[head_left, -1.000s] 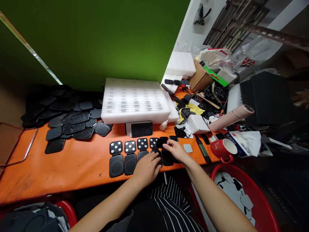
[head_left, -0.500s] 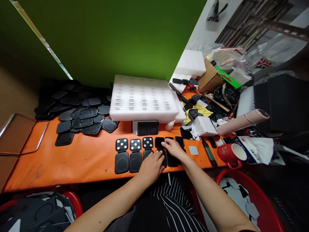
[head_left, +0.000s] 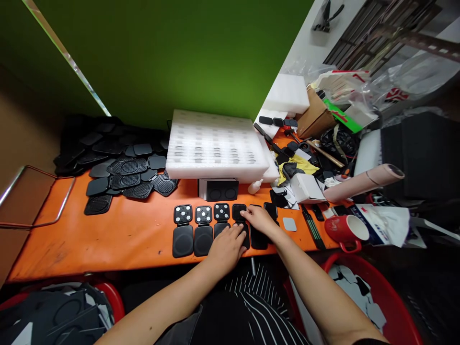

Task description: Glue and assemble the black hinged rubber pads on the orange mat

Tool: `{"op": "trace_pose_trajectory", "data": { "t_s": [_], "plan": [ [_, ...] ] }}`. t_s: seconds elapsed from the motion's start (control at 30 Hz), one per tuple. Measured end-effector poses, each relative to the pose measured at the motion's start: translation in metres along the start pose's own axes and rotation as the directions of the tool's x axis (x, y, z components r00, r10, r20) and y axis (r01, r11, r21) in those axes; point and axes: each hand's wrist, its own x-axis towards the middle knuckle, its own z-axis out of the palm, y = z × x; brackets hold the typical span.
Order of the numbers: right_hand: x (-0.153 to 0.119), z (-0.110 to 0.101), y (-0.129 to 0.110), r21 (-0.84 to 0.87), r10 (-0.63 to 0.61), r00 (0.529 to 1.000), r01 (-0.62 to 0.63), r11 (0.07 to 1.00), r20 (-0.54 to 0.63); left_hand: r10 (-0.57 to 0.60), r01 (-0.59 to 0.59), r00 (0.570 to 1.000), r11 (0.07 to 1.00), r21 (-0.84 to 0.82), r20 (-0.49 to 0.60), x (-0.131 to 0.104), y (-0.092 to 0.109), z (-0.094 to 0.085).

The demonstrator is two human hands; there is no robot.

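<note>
Several black hinged two-part pads lie unfolded in a row along the front of the orange worktable. My left hand (head_left: 227, 247) lies palm down with its fingers outstretched on the lower half of the fourth pad, covering most of it. That pad's upper square (head_left: 238, 209) shows a plain black face. My right hand (head_left: 259, 219) is closed at its right edge, thumb and finger together there; its other fingers are partly hidden. To the left, upper squares such as this one (head_left: 183, 214) carry white dots. A grey rounded square (head_left: 289, 224) lies right of my right hand.
A white foam block (head_left: 217, 167) stands behind the row, with a small white bottle (head_left: 255, 187) beside it. Black ridged pieces (head_left: 132, 166) are heaped at the left. To the right are a red mug (head_left: 336, 229) and a pink tumbler (head_left: 362, 183). Red bins (head_left: 395, 292) flank my legs.
The view has shifted slightly, so everything sits a little farther right. Both hands stay at the same pad, with scarcely any movement.
</note>
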Motion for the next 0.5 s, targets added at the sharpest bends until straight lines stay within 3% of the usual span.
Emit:
{"op": "trace_pose_trajectory", "data": {
  "t_s": [0.37, 0.5],
  "plan": [
    [0.004, -0.005, -0.010, -0.261, 0.015, 0.998, -0.001, 0.965, 0.053, 0.007, -0.007, 1.000, 1.000, 0.018, 0.016, 0.001, 0.002, -0.004],
    [0.001, -0.011, -0.013, -0.357, 0.065, 0.998, -0.062, 0.932, -0.002, 0.010, -0.010, 1.000, 1.000, 0.024, 0.015, 0.001, 0.003, -0.004]
  ]
}}
